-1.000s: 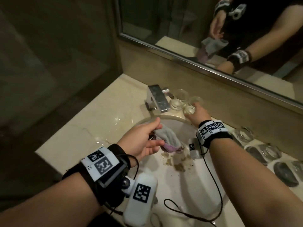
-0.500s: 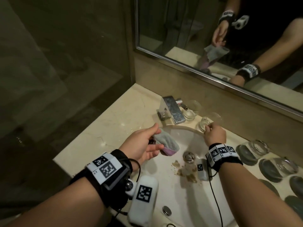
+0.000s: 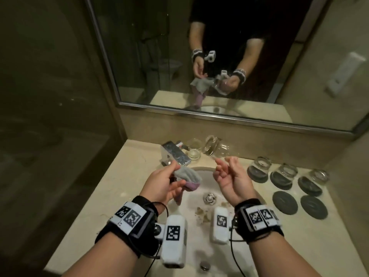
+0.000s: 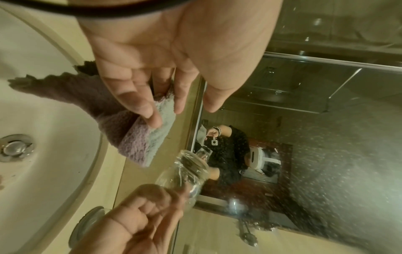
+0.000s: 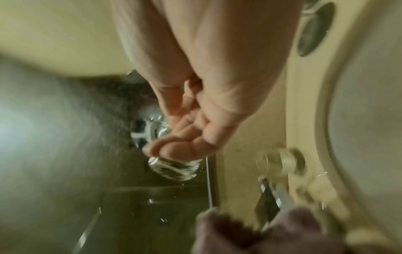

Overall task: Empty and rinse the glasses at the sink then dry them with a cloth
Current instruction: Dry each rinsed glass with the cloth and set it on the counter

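Right hand [image 3: 229,177] grips a clear glass [image 3: 212,147] by the fingertips, tilted above the sink [image 3: 191,236]. Left hand [image 3: 163,183] pinches a bunched grey-purple cloth [image 3: 186,177]. Glass looks empty.

Both forearms are showing bare. Each wrist is wearing a black strap [image 3: 139,204] carrying white blocks printed with black square codes. A white box-shaped camera unit [image 3: 173,243] with its own code is hanging under the left wrist; a smaller white one [image 3: 220,223] is sitting by the right. Thin black cables [image 3: 232,254] are trailing from both straps. The mirror is reflecting dark short sleeves.
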